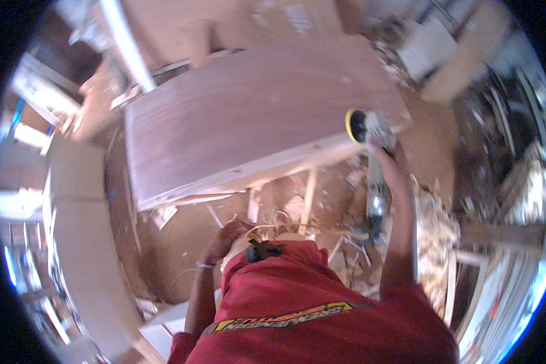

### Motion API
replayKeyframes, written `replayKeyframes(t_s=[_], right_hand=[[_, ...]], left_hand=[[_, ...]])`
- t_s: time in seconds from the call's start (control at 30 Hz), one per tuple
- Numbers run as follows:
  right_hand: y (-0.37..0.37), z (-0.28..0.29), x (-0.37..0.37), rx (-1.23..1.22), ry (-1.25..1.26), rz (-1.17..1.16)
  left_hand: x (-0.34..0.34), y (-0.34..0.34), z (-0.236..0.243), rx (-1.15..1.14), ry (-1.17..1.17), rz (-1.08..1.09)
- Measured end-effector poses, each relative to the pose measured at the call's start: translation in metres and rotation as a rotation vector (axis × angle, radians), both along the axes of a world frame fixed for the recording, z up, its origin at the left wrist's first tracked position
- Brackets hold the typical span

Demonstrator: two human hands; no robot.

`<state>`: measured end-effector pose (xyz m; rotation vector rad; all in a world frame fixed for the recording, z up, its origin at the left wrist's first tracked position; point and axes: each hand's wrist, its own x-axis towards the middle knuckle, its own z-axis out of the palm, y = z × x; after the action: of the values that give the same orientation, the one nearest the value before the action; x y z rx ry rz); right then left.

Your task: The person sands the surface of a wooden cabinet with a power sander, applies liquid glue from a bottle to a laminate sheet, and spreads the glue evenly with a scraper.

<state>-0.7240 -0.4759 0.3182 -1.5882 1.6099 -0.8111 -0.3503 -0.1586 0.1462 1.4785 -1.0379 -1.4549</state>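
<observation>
My right hand (389,156) is closed around a power sander (379,128) shaped like an angle grinder. Its round disc (356,126) has a yellow rim and is tilted on edge near the right end of a large reddish-brown wooden panel (255,115). Whether the disc touches the panel cannot be made out. My left hand (232,233) is low beside my waist, left of a dark clip-like object (262,250) at the front of my red shirt. Blur hides its fingers and anything in them.
Wooden legs (309,197) show below the panel's near edge. Pale boards (82,242) stand at the left. Wood shavings (434,242) are heaped at the right, and scraps litter the brown floor (176,242). A pale wooden bar (127,42) leans behind the panel.
</observation>
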Motion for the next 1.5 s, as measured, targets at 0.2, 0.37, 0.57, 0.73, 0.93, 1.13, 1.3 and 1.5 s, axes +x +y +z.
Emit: replayKeyframes(t_s=[0.2,0.37,0.57,0.73,0.93,1.13,1.3,1.5], right_hand=[[0.086,-0.003,0.164,0.590,-0.744,0.233],[0.153,0.066,0.309,0.674,-0.870,0.492],[0.263,0.063,0.433,0.673,-0.884,0.789],[0.418,0.070,0.552,0.960,-0.787,0.921],[0.599,0.039,0.675,1.220,-0.515,1.259],[0.719,0.009,0.787,1.250,-0.317,1.569],[0.783,-0.022,0.900,1.333,-0.124,1.699],[0.844,-0.081,1.067,1.197,-0.106,1.858]], left_hand=[[-0.049,-0.033,0.196,-0.038,-0.069,-0.278],[-0.018,0.018,0.189,-0.360,0.094,0.159],[0.071,0.135,0.185,-0.306,0.425,0.345],[0.160,0.283,0.172,-0.500,0.339,0.477],[0.237,0.436,0.164,-0.468,0.819,0.872],[0.313,0.533,0.150,-0.423,0.676,1.195],[0.408,0.605,0.150,-0.285,0.491,1.341],[0.578,0.676,0.156,-0.304,0.320,1.642]])
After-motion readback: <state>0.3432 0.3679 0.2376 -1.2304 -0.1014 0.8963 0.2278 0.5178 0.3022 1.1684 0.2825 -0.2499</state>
